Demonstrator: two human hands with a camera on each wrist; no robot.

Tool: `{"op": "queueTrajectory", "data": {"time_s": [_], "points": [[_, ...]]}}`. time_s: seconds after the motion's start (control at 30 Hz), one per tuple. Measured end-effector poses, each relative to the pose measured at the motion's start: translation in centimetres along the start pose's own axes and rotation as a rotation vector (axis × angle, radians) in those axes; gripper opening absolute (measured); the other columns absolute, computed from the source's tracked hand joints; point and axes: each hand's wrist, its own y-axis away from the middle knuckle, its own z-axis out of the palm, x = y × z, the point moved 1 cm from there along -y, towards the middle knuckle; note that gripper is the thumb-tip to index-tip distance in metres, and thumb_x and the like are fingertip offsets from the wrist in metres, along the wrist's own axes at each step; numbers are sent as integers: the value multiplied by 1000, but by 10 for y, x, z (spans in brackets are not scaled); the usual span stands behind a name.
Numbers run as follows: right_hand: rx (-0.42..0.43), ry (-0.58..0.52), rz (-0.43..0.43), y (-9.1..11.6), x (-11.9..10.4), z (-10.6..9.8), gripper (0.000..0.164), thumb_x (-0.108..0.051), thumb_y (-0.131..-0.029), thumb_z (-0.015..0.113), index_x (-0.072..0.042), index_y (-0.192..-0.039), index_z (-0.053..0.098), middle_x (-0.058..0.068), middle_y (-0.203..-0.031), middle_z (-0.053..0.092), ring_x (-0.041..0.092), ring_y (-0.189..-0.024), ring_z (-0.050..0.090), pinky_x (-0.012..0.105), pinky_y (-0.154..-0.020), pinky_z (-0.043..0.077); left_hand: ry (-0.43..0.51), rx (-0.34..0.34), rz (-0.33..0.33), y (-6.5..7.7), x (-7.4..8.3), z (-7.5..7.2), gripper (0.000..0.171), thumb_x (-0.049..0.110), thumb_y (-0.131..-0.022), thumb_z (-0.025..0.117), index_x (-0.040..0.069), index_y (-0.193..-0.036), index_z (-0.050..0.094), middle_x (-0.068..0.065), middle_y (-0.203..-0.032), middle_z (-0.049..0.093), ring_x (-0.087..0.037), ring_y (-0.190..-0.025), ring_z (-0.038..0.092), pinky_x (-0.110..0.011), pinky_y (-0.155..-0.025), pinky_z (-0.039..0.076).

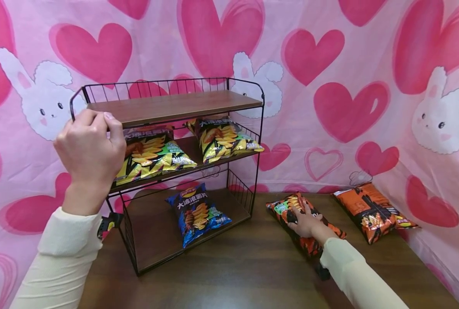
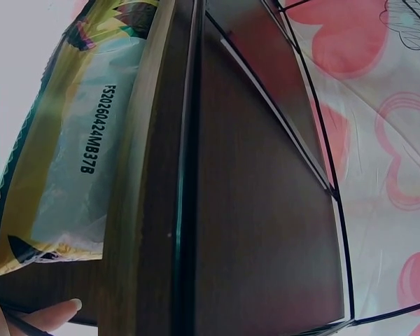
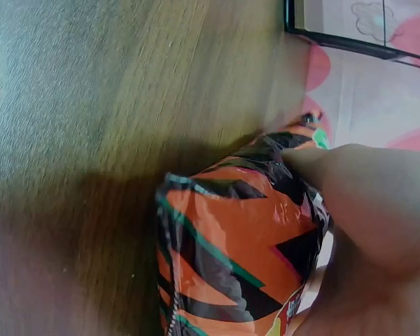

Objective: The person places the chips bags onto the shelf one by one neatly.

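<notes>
My left hand (image 1: 94, 141) grips the front left corner of a black wire rack (image 1: 255, 180) with brown shelves, fingers curled. In the left wrist view, a fingertip (image 2: 59, 315) shows beside a shelf edge. My right hand (image 1: 308, 223) rests on an orange and black chip bag (image 1: 281, 208), which lies on the table; its fingers are spread over the top. In the right wrist view, the thumb presses into the wrinkled film of that bag (image 3: 231, 238). Two yellow and black chip bags (image 1: 152, 156) sit on the middle shelf, and a blue chip bag (image 1: 196, 214) leans on the bottom one.
A second orange chip bag (image 1: 372, 210) lies at the right, near the wall. The brown table (image 1: 229, 274) meets a pink backdrop (image 1: 287, 163) with hearts and rabbits behind and to the right. The top shelf (image 1: 175, 105) has a wire rail.
</notes>
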Motion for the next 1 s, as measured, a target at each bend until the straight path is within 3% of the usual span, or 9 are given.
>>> {"op": "queueTrajectory", "data": {"time_s": [0.23,0.37,0.57,0.67,1.0], "points": [[15,-72,-71,0,6,-4,71,-25,-98,62,0,-158,32,42,-160,7,57,-150,3,82,-108,4,2,14,1,0,-1,1,57,30,-104,39,-13,-84,71,-26,-88,68,-56,-70,57,-67,-59,43],[21,-93,-89,0,10,-5,72,-26,-97,63,0,-157,34,42,-160,9,61,-147,7,82,-108,5,1,9,0,0,-1,0,56,29,-104,40,-13,-84,70,-26,-88,68,-56,-70,57,-67,-59,42],[25,-74,-63,4,15,-7,74,-34,-95,65,-11,-158,36,31,-165,14,72,-141,6,93,-93,11,1,2,-9,0,-1,-1,55,29,-104,40,-13,-86,71,-26,-89,68,-56,-71,56,-67,-60,42],[31,-62,-67,5,18,-5,73,-33,-94,67,-14,-158,37,27,-166,16,69,-143,5,92,-94,8,-1,-4,-2,0,-1,-1,56,29,-104,39,-13,-87,71,-26,-89,67,-56,-71,57,-66,-59,42],[137,85,-195,4,16,-1,69,-18,-83,76,-13,-148,53,24,-155,43,59,-141,31,84,-103,17,3,-11,-8,0,1,0,55,29,-104,39,-14,-88,71,-27,-90,67,-57,-73,57,-68,-62,43]]}}
